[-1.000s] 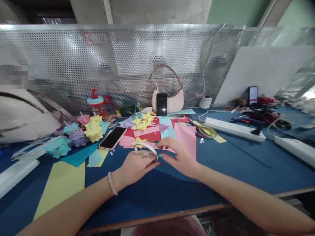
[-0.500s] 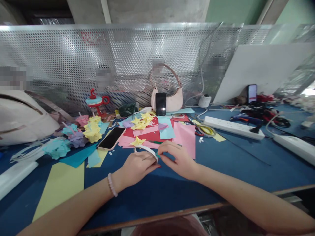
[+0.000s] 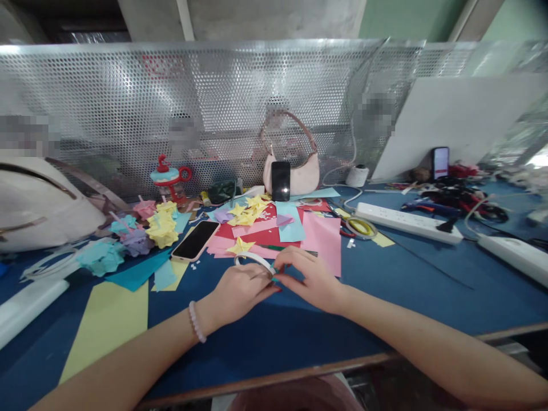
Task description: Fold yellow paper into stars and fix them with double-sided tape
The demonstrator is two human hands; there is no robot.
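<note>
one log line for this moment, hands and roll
left hand: holding white tape roll | right hand: at roll's edge | yellow star: just beyond roll

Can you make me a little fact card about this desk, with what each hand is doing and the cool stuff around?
Left hand: holds a white ring, maybe a tape roll
Right hand: fingertips at the ring's edge; too small to tell if they touch it
Wrist: beaded bracelet on the left
Just past the ring: yellow paper star
Lying phone: dark screen facing up
Standing phone: in front of a pale pink handbag
Table: blue
</note>
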